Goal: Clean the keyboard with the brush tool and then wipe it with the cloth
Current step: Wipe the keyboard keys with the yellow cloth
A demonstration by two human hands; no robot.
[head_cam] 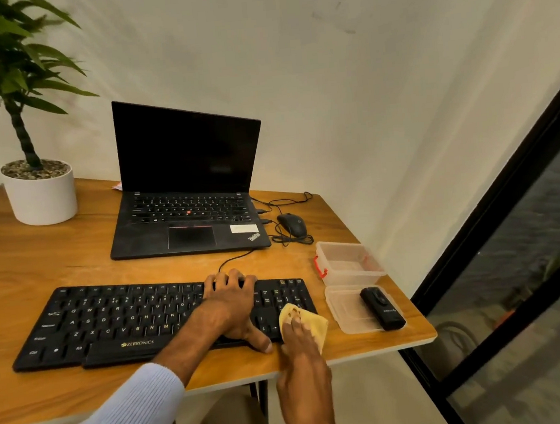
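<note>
A black Zebronics keyboard [111, 317] lies near the front of the wooden table [20, 264]. My left hand [229, 305] lies across its right half, with the fingers curled over the far edge and the thumb at the near edge. My right hand [303, 363] holds a folded yellow cloth [313, 324] down on the keyboard's near right corner, by the number pad. The black brush tool [382, 308] lies apart from both hands on a clear plastic lid [345, 318] to the right of the keyboard.
A clear plastic box [348, 263] with a red clip stands behind the lid. Farther back are an open black laptop [187, 220], a wired mouse [292, 224] with loose cables, and a potted plant [41, 197] at the left. The table's right edge is close to the lid.
</note>
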